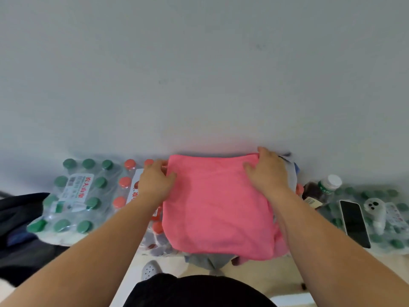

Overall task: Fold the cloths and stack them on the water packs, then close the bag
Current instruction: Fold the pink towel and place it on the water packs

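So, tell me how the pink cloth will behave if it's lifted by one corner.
Probably floppy: the cloth sags at its near edge over the front of the pack. Likely light, since it looks like a thin fold. Its fuzzy face should cling rather than slide, so a push may bunch it.

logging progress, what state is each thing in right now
pink cloth, folded, flat on the red-capped water pack
left hand, holds its far left corner
right hand, holds its far right corner
phone, screen dark, face up
bottle, capped
green-capped water pack, wrapped
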